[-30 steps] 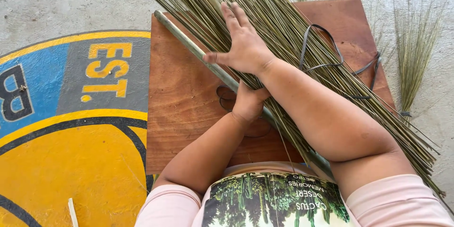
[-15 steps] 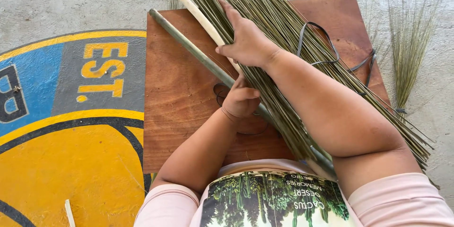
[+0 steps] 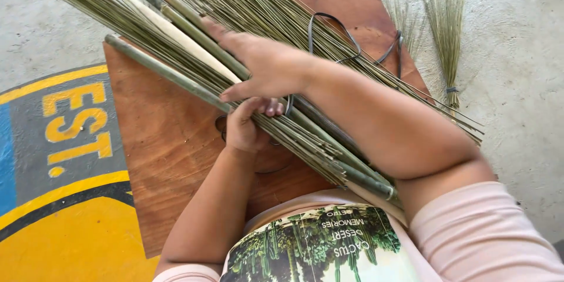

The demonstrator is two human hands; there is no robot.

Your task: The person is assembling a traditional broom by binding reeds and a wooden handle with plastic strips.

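Over a reddish wooden board (image 3: 170, 141), two hands work a long bundle of green reeds (image 3: 247, 17).

Right hand (image 3: 267, 67) lies flat and open on top of the bundle; left hand (image 3: 247, 126) curls up from beneath, fingers closed around its lower stalks. Thicker green poles (image 3: 170, 76) and a pale stick (image 3: 182, 38) run through it toward 10 o'clock. Dark cord (image 3: 329, 20) loops at 1 o'clock; a small tied tuft (image 3: 449, 35) lies at 2 o'clock on concrete.

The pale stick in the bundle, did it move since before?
Yes. The pale stick was hidden earlier; now it lies bare atop the green stalks, reaching up-left past the brown board corner, beside the right hand.
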